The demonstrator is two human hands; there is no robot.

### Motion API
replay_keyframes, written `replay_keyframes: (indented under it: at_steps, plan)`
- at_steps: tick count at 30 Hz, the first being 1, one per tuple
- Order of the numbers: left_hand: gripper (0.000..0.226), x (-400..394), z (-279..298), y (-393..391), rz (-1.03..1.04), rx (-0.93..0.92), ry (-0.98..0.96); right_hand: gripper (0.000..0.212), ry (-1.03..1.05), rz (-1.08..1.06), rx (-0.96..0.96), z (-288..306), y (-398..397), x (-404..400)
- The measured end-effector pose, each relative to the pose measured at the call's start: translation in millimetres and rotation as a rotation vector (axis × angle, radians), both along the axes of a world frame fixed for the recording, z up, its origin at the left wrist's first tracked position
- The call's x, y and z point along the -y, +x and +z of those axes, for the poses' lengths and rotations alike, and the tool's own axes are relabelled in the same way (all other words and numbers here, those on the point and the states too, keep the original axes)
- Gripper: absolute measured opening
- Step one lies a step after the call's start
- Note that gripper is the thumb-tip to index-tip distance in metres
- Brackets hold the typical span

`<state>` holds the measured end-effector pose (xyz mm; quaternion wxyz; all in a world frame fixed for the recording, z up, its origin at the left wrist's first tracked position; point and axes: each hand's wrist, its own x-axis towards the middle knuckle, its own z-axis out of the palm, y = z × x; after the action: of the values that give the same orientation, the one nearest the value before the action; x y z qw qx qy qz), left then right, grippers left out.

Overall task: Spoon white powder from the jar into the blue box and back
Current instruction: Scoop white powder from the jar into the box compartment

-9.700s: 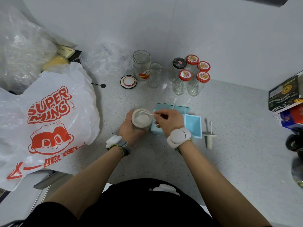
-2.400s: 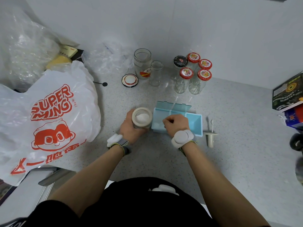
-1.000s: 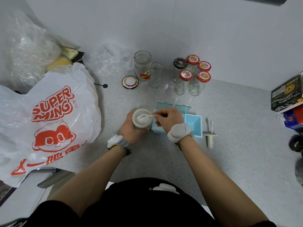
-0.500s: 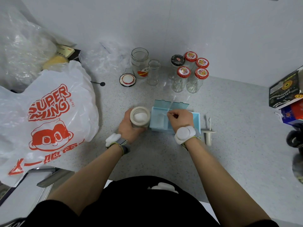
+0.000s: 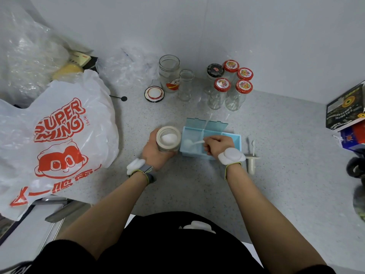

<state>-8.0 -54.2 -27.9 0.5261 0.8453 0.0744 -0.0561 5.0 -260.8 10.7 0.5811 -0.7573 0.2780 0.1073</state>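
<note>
At the centre of the frame, a person's left hand [image 5: 156,153] wraps its grip around an open jar [image 5: 168,138] of white powder on the speckled tabletop [image 5: 276,175]. Just right of it, the right hand [image 5: 217,144] pinches a white spoon [image 5: 192,142], its bowl inside the left compartment of the open blue box [image 5: 212,141]. Empty glass jars [image 5: 225,86] stand in the upper centre.

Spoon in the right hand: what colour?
White; the spoon shows best in the head view, over the blue box.
</note>
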Motion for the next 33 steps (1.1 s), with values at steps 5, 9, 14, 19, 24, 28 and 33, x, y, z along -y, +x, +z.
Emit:
replay_keyframes:
  at_steps: [5, 9, 14, 19, 24, 28, 33]
  plan:
    - [0.090, 0, -4, -1, 0.018, -0.026, -0.014, 0.021, 0.153, -0.113, -0.009, 3, 0, 2]
    - [0.091, 0, -5, -1, 0.020, -0.012, -0.015, 0.021, 0.180, -0.123, -0.004, 0, -2, 1]
    - [0.087, 1, -1, -3, 0.027, -0.009, -0.029, 0.020, 0.177, -0.113, 0.027, 6, -3, 0]
    - [0.086, 3, 2, -4, 0.028, 0.000, -0.043, 0.009, 0.189, -0.123, 0.080, 24, 0, -2]
    - [0.085, 3, 3, -5, 0.028, -0.006, -0.047, 0.009, 0.200, -0.069, 0.173, 49, 7, -16]
    - [0.083, 3, 3, -5, 0.033, -0.003, -0.052, 0.013, 0.129, 0.092, 0.201, 47, 9, -33]
    - [0.086, 3, -1, -5, 0.047, 0.003, -0.033, 0.007, 0.055, 0.215, 0.127, 30, 2, -42]
